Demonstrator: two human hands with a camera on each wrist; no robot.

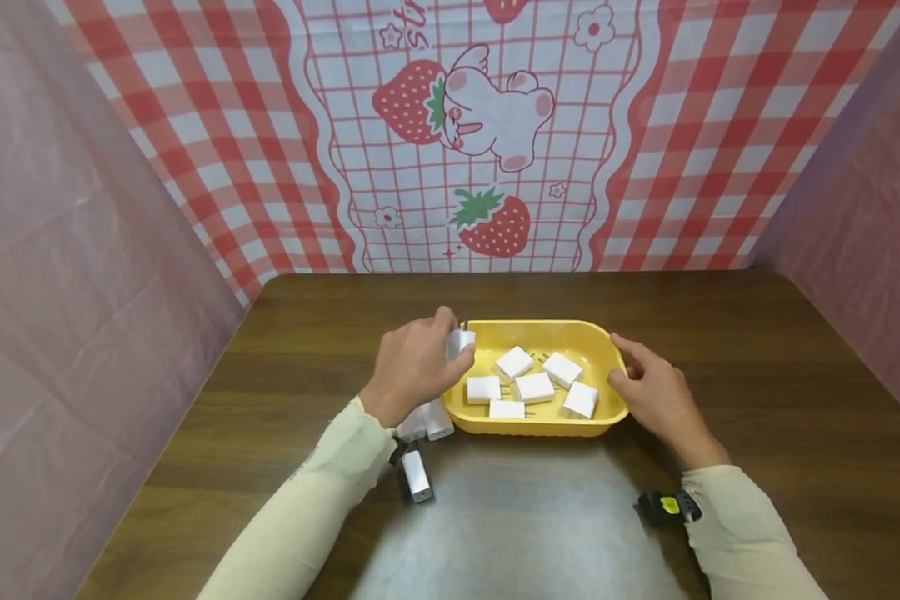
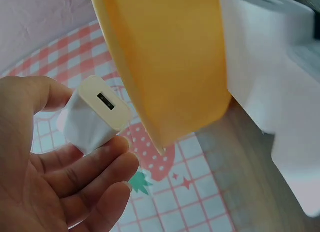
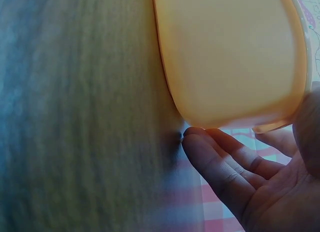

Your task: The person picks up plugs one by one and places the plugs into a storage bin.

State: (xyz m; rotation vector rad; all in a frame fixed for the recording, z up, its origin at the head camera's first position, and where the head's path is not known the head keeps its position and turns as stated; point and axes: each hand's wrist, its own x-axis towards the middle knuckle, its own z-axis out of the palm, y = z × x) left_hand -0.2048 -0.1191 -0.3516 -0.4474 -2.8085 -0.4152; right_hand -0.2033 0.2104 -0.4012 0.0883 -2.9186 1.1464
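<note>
My left hand (image 1: pixel 416 362) pinches a white USB charger (image 2: pixel 97 114) between thumb and fingers, over the left end of the yellow tray (image 1: pixel 540 427). In the head view its metal prongs point up and away; in the left wrist view its USB port faces the camera. My right hand (image 1: pixel 663 400) grips the tray's right end, thumb at the rim and fingers against the outer wall (image 3: pixel 235 67). Inside the tray lie several white chargers (image 1: pixel 534 387), turned different ways, prongs showing on most.
Left of the tray, partly behind my left wrist, white chargers (image 1: pixel 437 419) lie side by side on the wooden table (image 1: pixel 780 375). Another charger (image 1: pixel 416 476) lies nearer me. A strawberry-patterned checked cloth (image 1: pixel 487 208) hangs behind the table, with pink cloth (image 1: pixel 82 250) at the sides.
</note>
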